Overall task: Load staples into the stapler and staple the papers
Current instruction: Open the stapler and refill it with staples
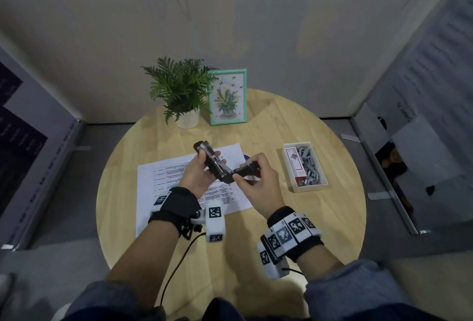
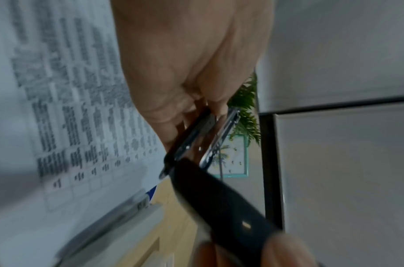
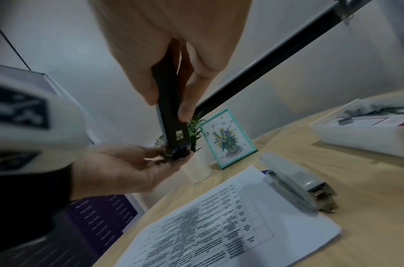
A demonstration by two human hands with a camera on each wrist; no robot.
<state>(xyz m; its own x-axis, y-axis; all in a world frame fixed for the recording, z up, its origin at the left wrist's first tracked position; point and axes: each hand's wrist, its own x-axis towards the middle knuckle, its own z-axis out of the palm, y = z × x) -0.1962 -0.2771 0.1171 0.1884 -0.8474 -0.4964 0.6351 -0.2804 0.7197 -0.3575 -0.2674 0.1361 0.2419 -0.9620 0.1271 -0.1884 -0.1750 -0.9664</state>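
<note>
In the head view, the person holds a black stapler (image 1: pixel 220 164) above the printed papers (image 1: pixel 179 180), which lie flat on the round wooden table (image 1: pixel 320 218). The left hand (image 1: pixel 198 172) grasps the base with the metal staple channel, and the right hand (image 1: pixel 258 180) pinches the top cover, swung open at the hinge. To the right stands a white tray (image 1: pixel 323 185) that contains loose staple strips (image 1: pixel 311 167) and a red-and-white staple box (image 1: pixel 294 164). It seems the stapler is only opened: whether staples are in the channel cannot be told, and the closing and stapling are left. In the left wrist view, fingers curl around the shiny channel (image 2: pixel 207 137), and the black cover (image 2: pixel 223 204) comes toward the camera; the picture is blurred. In the right wrist view, thumb and fingers grip the cover (image 3: pixel 171 115), the left hand supports the hinge end below, and a second, grey stapler (image 3: pixel 296 184) lies on the table just beside the papers' corner.
</note>
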